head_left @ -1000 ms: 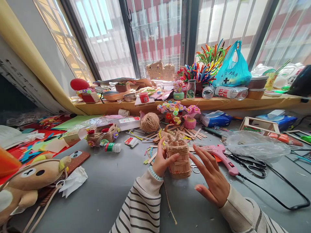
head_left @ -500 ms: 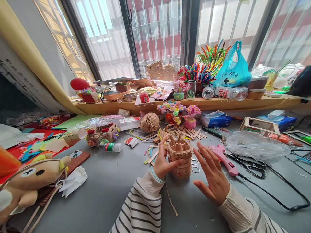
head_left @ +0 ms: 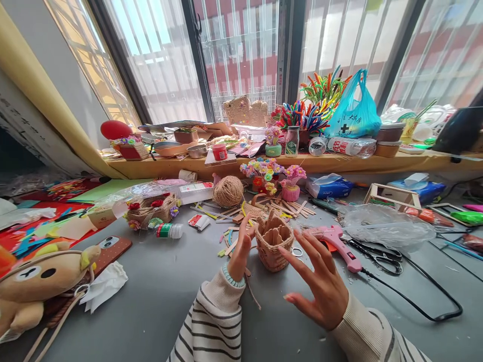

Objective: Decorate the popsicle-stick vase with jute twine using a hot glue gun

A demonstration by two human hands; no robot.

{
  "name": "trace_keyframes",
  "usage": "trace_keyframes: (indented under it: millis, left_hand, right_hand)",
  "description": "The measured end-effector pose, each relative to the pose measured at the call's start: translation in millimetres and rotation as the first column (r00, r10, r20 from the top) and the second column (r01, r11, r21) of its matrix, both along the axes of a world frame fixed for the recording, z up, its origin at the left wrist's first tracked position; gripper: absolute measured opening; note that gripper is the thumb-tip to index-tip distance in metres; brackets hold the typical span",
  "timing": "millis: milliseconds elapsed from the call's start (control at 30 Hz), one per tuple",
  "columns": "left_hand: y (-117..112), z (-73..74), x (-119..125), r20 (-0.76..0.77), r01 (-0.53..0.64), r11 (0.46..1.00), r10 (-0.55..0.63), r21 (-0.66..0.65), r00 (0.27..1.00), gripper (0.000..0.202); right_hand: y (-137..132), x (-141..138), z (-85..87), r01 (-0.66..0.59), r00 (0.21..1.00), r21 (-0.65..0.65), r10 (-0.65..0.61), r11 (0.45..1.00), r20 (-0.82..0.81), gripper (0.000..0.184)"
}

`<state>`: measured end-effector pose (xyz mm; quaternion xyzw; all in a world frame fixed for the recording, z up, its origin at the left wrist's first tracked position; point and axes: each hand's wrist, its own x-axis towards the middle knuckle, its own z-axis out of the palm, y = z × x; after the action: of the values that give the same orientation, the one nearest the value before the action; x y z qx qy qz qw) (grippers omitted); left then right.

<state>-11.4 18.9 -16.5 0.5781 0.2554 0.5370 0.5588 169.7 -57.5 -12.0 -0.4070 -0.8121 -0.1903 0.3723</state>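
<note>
A small basket [head_left: 274,251] made of craft sticks and bound with twine stands on the grey table, its opening showing more sticks inside. My left hand [head_left: 240,251] is upright along the basket's left side, fingers straight and thumb raised; whether it touches the wall I cannot tell. On the other side my right hand [head_left: 319,281] is spread, its fingertips close to the basket's right wall. A thin strand of twine [head_left: 253,292] trails on the table in front. Partly behind my right fingers lies a pink glue gun [head_left: 341,246].
Black scissors [head_left: 383,256] and a clear plastic bag [head_left: 388,226] lie to the right. Behind the basket are a twine ball [head_left: 228,191], loose craft sticks [head_left: 292,207] and pink flowers in a pot [head_left: 291,192]. A plush bear [head_left: 33,286] is at the left.
My left thumb has come off the basket's front and that hand has straightened. The basket now shows more of its opening. The whole view has shifted slightly.
</note>
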Motion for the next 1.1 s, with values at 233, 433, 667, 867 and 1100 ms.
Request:
trace_keyframes:
  millis: [233, 433, 667, 867, 1100]
  left_hand:
    - [3, 4.0, 1, -0.043, -0.319, 0.946, 0.317, -0.053, 0.948, 0.054]
    - [2, 8.7, 5, 0.025, -0.157, 0.963, 0.166, -0.217, 0.986, 0.056]
    - [1, 9.1, 5, -0.095, -0.231, 0.966, 0.221, -0.113, 0.971, 0.054]
    - [-1, 13.0, 4, -0.213, -0.291, 0.956, 0.281, -0.016, 0.936, 0.049]
    - [-4, 16.9, 3, -0.194, -0.279, 0.957, 0.289, 0.076, 0.937, 0.043]
  right_hand:
    - [-2, -13, 0.9, -0.036, 0.999, 0.027, 0.036, 0.999, 0.002, 0.054]
    - [-3, -10, 3.9, -0.045, 0.998, 0.079, 0.049, 0.996, -0.048, 0.042]
    - [-4, -7, 7.7, 0.017, 0.986, 0.099, -0.001, 0.995, -0.164, 0.028]
    - [-5, -1, 10.4, 0.013, 0.980, 0.104, 0.009, 0.994, -0.200, 0.021]
    - [-7, -4, 10.3, 0.028, 0.979, 0.083, -0.011, 0.996, -0.203, 0.020]
